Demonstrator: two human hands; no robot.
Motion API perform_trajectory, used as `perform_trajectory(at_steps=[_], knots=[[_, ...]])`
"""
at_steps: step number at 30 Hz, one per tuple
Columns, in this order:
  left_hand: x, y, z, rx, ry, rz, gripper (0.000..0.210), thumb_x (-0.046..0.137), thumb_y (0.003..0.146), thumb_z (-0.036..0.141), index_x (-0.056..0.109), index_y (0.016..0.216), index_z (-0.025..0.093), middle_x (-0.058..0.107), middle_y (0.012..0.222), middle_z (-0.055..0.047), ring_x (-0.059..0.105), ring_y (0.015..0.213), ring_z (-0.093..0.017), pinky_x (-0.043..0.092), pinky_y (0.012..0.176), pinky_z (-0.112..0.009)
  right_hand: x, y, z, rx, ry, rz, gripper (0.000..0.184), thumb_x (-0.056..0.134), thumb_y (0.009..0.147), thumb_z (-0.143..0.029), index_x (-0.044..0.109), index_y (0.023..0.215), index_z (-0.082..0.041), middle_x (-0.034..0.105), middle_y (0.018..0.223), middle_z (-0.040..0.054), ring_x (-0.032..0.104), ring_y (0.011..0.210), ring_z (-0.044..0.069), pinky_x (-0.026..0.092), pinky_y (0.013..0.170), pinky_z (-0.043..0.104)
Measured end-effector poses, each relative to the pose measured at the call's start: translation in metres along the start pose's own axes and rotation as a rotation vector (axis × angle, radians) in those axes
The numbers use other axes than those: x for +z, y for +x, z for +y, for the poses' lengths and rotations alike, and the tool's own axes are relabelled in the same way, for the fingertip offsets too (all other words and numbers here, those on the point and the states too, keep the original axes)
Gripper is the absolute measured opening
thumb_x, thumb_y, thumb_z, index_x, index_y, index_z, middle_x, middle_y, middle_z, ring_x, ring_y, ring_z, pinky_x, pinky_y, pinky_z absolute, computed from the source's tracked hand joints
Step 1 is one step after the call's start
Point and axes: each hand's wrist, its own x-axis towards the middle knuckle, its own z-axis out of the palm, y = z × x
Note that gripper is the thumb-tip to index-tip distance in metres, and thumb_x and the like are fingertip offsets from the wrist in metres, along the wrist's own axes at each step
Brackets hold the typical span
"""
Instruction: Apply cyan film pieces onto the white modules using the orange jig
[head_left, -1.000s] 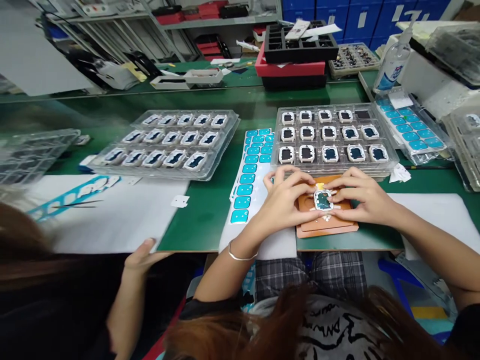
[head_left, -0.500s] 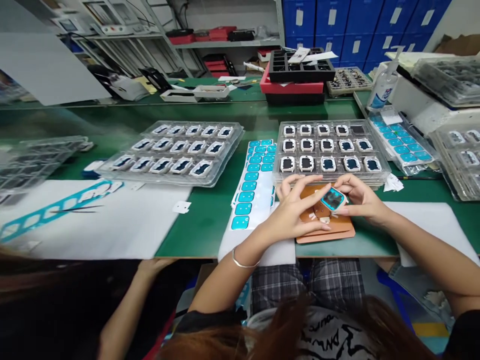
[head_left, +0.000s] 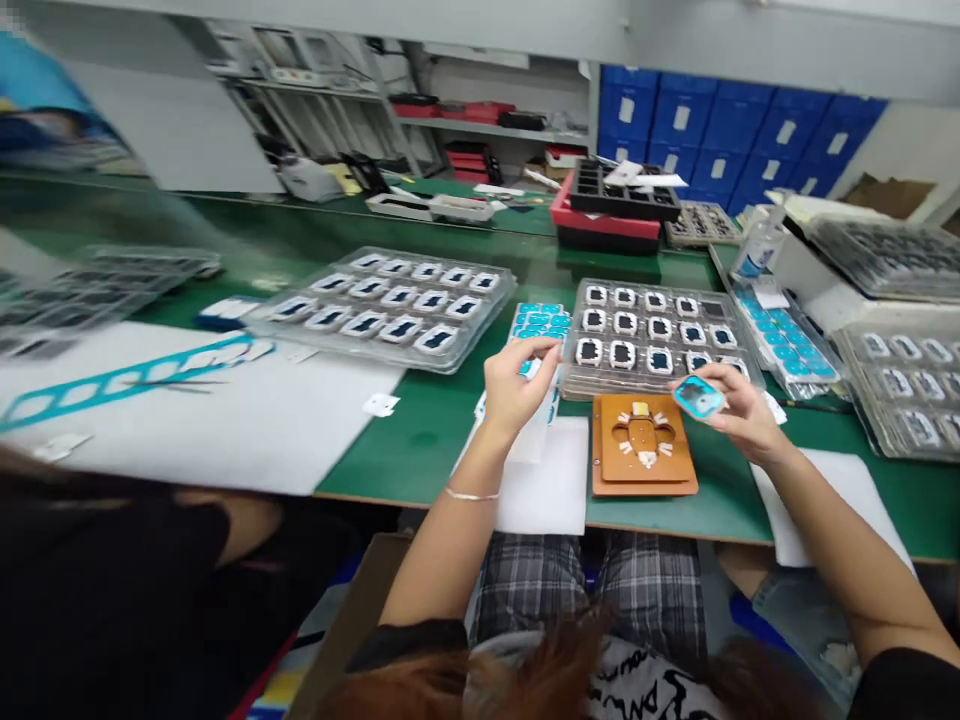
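My right hand (head_left: 746, 420) grips a watch case (head_left: 697, 398) with a bright blue film on its face. The case is tilted and held in the air, right of an orange-brown fixture block (head_left: 643, 470) with white pieces around its hollow. My left hand (head_left: 517, 390) is up over the sheets of blue stickers (head_left: 541, 318), thumb and forefinger pinched together. Whatever may be between those fingertips is too small to make out. Behind both hands stands a clear tray (head_left: 574, 380) with rows of white watch cases.
Another clear tray (head_left: 491, 320) of cases stands to the left. A blue cut-out strip (head_left: 45, 400) and tweezers (head_left: 180, 382) lie on a white mat (head_left: 300, 440) near a co-worker's dark sleeve (head_left: 180, 540). At right are bagged blue stickers (head_left: 795, 340) and a pump bottle (head_left: 757, 245).
My left hand has left the watch case and moved left over the sticker sheets. My right hand keeps the case, now tilted and off the fixture. The camera view has shifted.
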Motion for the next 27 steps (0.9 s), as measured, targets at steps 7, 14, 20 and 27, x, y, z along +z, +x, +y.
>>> perform_trajectory(at_steps=[7, 14, 20, 27], knots=[[0.005, 0.014, -0.03, -0.302, 0.2, 0.001, 0.021, 0.054, 0.089, 0.015, 0.068, 0.105, 0.017, 0.072, 0.111, -0.008, 0.065, 0.105, -0.021, 0.05, 0.094, -0.033, -0.035, 0.028, -0.014, -0.069, 0.079, 0.553, 0.045, 0.079, 0.05, -0.03, 0.062, 0.091, -0.027, 0.072, 0.096, 0.0048, 0.061, 0.071, 0.02, 0.042, 0.059, 0.032], [0.028, 0.012, -0.037, -0.368, 0.333, -0.176, 0.028, 0.059, 0.094, 0.031, 0.061, 0.117, 0.015, 0.061, 0.124, -0.009, 0.056, 0.119, -0.024, 0.046, 0.103, -0.049, -0.057, 0.043, -0.026, 0.028, 0.133, 0.755, 0.027, 0.07, 0.05, -0.032, 0.051, 0.067, -0.022, 0.064, 0.088, 0.0034, 0.053, 0.068, 0.015, 0.039, 0.056, 0.028], [0.039, 0.02, -0.048, -0.391, 0.402, -0.278, 0.038, 0.061, 0.094, 0.036, 0.056, 0.126, 0.016, 0.055, 0.134, -0.011, 0.055, 0.122, -0.026, 0.047, 0.103, -0.051, -0.073, 0.043, -0.053, 0.16, 0.087, 0.824, 0.026, 0.07, 0.052, -0.032, 0.053, 0.069, -0.022, 0.066, 0.098, 0.0082, 0.055, 0.072, 0.017, 0.041, 0.054, 0.029], [0.046, 0.039, -0.051, -0.478, 0.441, -0.402, 0.038, 0.06, 0.094, 0.036, 0.056, 0.126, 0.016, 0.056, 0.133, -0.011, 0.057, 0.118, -0.025, 0.05, 0.1, -0.049, -0.088, 0.054, -0.054, 0.247, -0.113, 0.755, 0.015, 0.058, 0.079, -0.036, 0.055, 0.078, -0.021, 0.066, 0.102, 0.0066, 0.059, 0.073, 0.014, 0.047, 0.058, 0.027]])
